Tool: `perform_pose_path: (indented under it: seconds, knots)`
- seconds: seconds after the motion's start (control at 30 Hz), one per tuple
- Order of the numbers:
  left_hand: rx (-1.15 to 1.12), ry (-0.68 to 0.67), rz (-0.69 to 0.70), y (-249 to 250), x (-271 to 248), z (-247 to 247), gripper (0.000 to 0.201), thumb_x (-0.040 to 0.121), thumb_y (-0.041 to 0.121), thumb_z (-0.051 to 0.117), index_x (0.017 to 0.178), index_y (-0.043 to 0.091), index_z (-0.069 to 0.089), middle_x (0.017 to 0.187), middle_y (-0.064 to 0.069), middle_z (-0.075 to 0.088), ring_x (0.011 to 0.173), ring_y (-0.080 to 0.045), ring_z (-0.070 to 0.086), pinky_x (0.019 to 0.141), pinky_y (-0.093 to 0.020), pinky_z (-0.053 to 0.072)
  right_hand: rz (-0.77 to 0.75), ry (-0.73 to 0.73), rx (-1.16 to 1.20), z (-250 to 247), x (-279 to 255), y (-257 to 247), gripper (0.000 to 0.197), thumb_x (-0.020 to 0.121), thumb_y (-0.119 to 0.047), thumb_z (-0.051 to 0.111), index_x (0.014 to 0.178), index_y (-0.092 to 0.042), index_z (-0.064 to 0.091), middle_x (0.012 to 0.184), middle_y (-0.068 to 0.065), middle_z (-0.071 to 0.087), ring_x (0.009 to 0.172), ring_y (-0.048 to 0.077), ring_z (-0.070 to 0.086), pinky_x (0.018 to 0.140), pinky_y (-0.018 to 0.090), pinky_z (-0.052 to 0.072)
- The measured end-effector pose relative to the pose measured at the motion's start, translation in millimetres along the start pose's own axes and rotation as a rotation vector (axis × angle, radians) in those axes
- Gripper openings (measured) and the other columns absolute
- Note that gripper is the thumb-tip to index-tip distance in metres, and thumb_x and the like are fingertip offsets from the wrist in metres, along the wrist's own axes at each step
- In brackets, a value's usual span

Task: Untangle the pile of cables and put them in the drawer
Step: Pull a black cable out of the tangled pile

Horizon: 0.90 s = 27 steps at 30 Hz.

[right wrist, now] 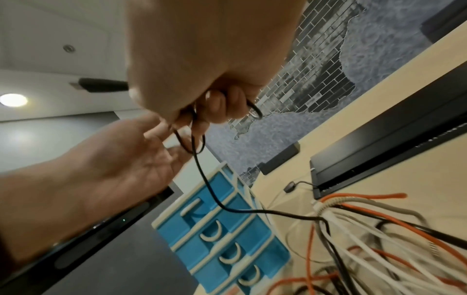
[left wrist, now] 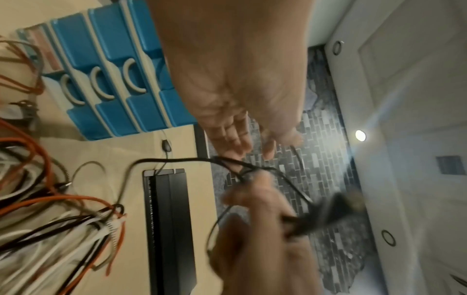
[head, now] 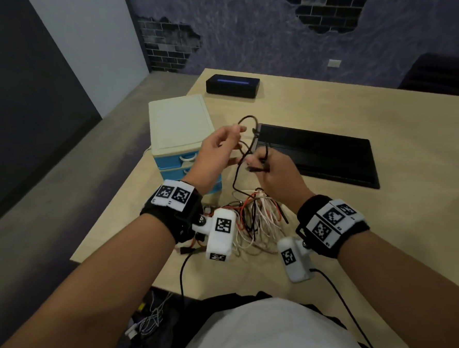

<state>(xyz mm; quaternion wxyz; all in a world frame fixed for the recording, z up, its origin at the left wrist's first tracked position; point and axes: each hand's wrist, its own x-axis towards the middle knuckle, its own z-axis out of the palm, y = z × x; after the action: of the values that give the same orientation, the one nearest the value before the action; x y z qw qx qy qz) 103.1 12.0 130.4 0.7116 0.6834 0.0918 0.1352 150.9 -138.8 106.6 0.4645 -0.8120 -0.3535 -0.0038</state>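
1. The black cable (head: 248, 116) is gripped in the curled fingers of the right hand (head: 279, 176), and it trails down into the cable pile (head: 258, 220).
2. Its loop is touched by the nearly straight fingers of the left hand (head: 216, 147).
3. The pile is seen on the table (head: 333, 221), beside the blue drawer unit (head: 178, 123).

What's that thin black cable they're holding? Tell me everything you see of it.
The black cable is thin, flexible and rubbery-looking. It arches in a loop above both hands. The right hand grips it in curled fingers; the left hand touches the loop with its fingertips. Below, it hangs down into the cable pile on the table.
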Motion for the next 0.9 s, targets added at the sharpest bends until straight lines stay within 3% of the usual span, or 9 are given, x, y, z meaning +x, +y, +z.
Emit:
perform_pose_path:
  seconds: [0.13, 0.2, 0.27, 0.33, 0.43, 0.53, 0.67, 0.77, 0.9]
  knots:
    - [0.194, -0.181, -0.138, -12, -16, 0, 0.050, 0.096, 0.046, 0.046, 0.139, 0.021, 0.043, 0.131, 0.003, 0.056, 0.120, -0.008, 0.053, 0.100, -0.026, 0.041, -0.025, 0.099, 0.029, -14, 10, 3, 0.028, 0.097, -0.029, 0.047, 0.070, -0.029, 0.047, 0.063, -0.007, 0.050, 0.060, 0.015, 0.049, 0.063, 0.038, 0.044]
    - [0.378, -0.295, -0.214, -29, -26, 1, 0.059, 0.095, 0.043, 0.048, 0.145, 0.017, 0.030, 0.131, 0.002, 0.054, 0.122, -0.011, 0.051, 0.101, -0.025, 0.039, 0.008, 0.173, 0.127, -23, 13, 3, 0.029, 0.097, -0.021, 0.048, 0.069, -0.020, 0.050, 0.062, -0.006, 0.047, 0.057, 0.010, 0.043, 0.060, 0.032, 0.041]
    - [0.505, -0.442, -0.228, -46, -32, 4, 0.053, 0.096, 0.034, 0.051, 0.142, 0.013, 0.035, 0.124, -0.002, 0.059, 0.118, -0.016, 0.055, 0.101, -0.030, 0.043, 0.035, 0.200, 0.178, -28, 16, 2, 0.028, 0.098, -0.014, 0.048, 0.072, -0.008, 0.050, 0.062, -0.001, 0.045, 0.057, 0.007, 0.040, 0.057, 0.022, 0.037]
    - [0.620, -0.504, -0.166, -52, -32, 11, 0.037, 0.096, 0.029, 0.053, 0.128, 0.011, 0.052, 0.110, -0.002, 0.064, 0.105, -0.014, 0.061, 0.095, -0.030, 0.047, 0.044, 0.173, 0.144, -31, 15, 3, 0.030, 0.100, -0.016, 0.047, 0.070, -0.015, 0.048, 0.060, -0.005, 0.043, 0.053, 0.005, 0.038, 0.055, 0.022, 0.036]
    - [0.597, -0.299, -0.093, -51, -22, 27, 0.021, 0.094, 0.029, 0.058, 0.102, 0.011, 0.061, 0.095, -0.002, 0.065, 0.087, -0.015, 0.061, 0.083, -0.033, 0.049, 0.053, 0.139, 0.091, -30, 8, 9, 0.031, 0.099, -0.022, 0.047, 0.068, -0.025, 0.045, 0.059, -0.007, 0.044, 0.053, 0.006, 0.039, 0.057, 0.030, 0.037]
    - [0.704, -0.028, -0.087, -53, -9, 37, 0.028, 0.089, 0.035, 0.063, 0.078, 0.011, 0.052, 0.075, -0.008, 0.060, 0.072, -0.023, 0.060, 0.068, -0.036, 0.046, 0.061, 0.160, 0.102, -29, 3, 12, 0.027, 0.098, -0.020, 0.048, 0.070, -0.020, 0.049, 0.060, -0.006, 0.046, 0.054, 0.005, 0.041, 0.057, 0.028, 0.037]
    - [0.913, -0.012, -0.213, -65, 3, 34, 0.035, 0.092, 0.042, 0.055, 0.080, 0.009, 0.053, 0.069, -0.006, 0.059, 0.068, -0.023, 0.058, 0.064, -0.031, 0.045, 0.053, 0.154, 0.079, -33, 1, 9, 0.029, 0.099, -0.023, 0.046, 0.070, -0.020, 0.050, 0.059, -0.002, 0.046, 0.054, 0.011, 0.041, 0.055, 0.038, 0.039]
    - [0.692, -0.100, -0.212, -63, 11, 34, 0.032, 0.100, 0.030, 0.044, 0.087, 0.005, 0.060, 0.077, -0.012, 0.069, 0.067, -0.022, 0.067, 0.069, -0.036, 0.056, 0.070, 0.115, 0.016, -37, -1, 7, 0.034, 0.100, -0.024, 0.046, 0.067, -0.033, 0.044, 0.057, -0.009, 0.043, 0.053, 0.010, 0.040, 0.056, 0.037, 0.038]
    - [0.380, -0.010, -0.170, -33, 22, 34, 0.037, 0.101, 0.025, 0.043, 0.073, 0.008, 0.060, 0.054, -0.003, 0.066, 0.047, -0.011, 0.063, 0.056, -0.029, 0.057, 0.170, 0.063, -0.137, -44, -6, 20, 0.021, 0.098, -0.026, 0.051, 0.078, -0.027, 0.057, 0.072, -0.002, 0.058, 0.069, 0.018, 0.055, 0.066, 0.036, 0.046]
